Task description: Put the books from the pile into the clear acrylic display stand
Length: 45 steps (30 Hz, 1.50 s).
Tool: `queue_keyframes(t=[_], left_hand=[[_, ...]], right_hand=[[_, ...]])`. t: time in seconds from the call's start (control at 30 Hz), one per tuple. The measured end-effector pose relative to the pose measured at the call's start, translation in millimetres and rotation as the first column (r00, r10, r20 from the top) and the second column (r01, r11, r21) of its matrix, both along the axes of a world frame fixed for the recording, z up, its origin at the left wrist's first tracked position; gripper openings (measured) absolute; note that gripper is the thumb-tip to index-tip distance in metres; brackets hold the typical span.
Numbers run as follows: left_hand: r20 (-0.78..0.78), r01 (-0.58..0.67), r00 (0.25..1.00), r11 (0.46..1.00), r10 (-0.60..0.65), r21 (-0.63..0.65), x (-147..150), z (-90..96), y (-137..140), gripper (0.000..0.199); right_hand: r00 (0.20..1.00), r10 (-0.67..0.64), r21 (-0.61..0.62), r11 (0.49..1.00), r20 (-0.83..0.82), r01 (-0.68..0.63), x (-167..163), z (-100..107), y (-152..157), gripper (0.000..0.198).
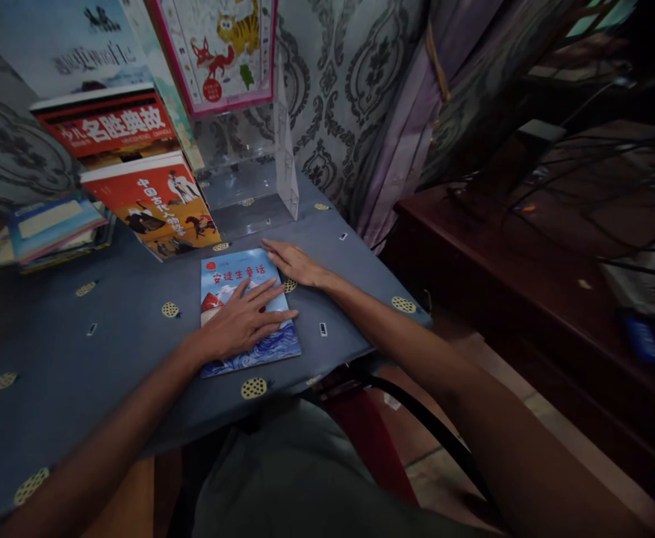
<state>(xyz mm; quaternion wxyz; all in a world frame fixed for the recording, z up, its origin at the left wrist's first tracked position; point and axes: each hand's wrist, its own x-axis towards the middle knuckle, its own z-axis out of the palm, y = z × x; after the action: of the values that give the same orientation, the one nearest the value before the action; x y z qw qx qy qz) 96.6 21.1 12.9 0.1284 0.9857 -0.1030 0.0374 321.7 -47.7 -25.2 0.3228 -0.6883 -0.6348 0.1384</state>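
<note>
A blue paperback book (278, 341) with red Chinese lettering lies closed and flat on the table, near its front edge. My left hand (243, 320) rests palm down across the middle of the cover, its fingers spread and hiding part of the picture. At the book's upper right corner is my right hand (294, 263), fingers stretched out along the edge and partly touching the cover. Neither hand grips anything that I can see.
A clear plastic display rack (287, 161) stands behind, holding an orange book (162, 202), a red book (117, 127) and others. Several books (52, 228) are stacked at the left. The blue tablecloth (131, 329) has a pineapple print. Right of the table is a dark red cabinet (473, 246) with cables.
</note>
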Motion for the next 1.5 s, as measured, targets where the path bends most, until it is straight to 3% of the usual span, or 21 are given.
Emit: queue_keyframes(t=[0.2,0.37,0.53,0.67,0.9,1.0,1.1,1.23,1.37,1.5], left_hand=[[0.000,0.136,0.991,0.988,-0.137,-0.070,-20,3.3,-29,0.037],[-0.007,0.158,0.987,0.987,-0.158,0.039,-27,3.7,-40,0.036],[0.067,0.149,0.985,0.978,-0.160,0.147,-28,3.2,-39,0.035],[0.077,0.195,0.972,0.943,-0.223,0.268,-32,7.4,-41,0.040],[0.155,0.181,0.957,0.921,-0.246,0.344,-35,9.7,-43,0.043],[0.188,0.194,0.943,0.913,-0.275,0.359,-34,5.5,-42,0.041],[0.263,0.200,0.912,0.902,-0.314,0.383,-35,0.5,-42,0.035],[0.429,0.156,0.839,0.903,-0.336,0.401,-37,-7.6,-43,0.023],[0.524,0.177,0.754,0.891,-0.395,0.418,-39,-11.2,-50,0.017],[0.634,0.178,0.672,0.914,-0.383,0.364,-45,0.5,-64,0.014]], right_hand=[[0.999,-0.023,-0.008,1.000,0.024,0.023,-3,3,-2,0.056],[0.986,-0.079,-0.001,0.997,0.146,0.080,-14,7,-7,0.054],[0.908,-0.114,0.019,0.993,0.403,0.116,-31,16,-9,0.047],[0.860,-0.010,-0.001,1.000,0.511,0.013,-47,29,-2,0.040],[0.866,0.188,-0.083,0.982,0.464,-0.169,-92,37,42,0.050],[0.840,0.312,-0.100,0.949,0.445,-0.299,-111,35,50,0.044],[0.781,0.452,-0.124,0.887,0.431,-0.444,-125,31,46,0.040],[0.717,0.532,-0.155,0.837,0.450,-0.524,-138,28,30,0.038],[0.649,0.570,-0.149,0.798,0.503,-0.584,-147,28,14,0.041],[0.611,0.544,-0.101,0.789,0.575,-0.606,-149,26,2,0.043]])
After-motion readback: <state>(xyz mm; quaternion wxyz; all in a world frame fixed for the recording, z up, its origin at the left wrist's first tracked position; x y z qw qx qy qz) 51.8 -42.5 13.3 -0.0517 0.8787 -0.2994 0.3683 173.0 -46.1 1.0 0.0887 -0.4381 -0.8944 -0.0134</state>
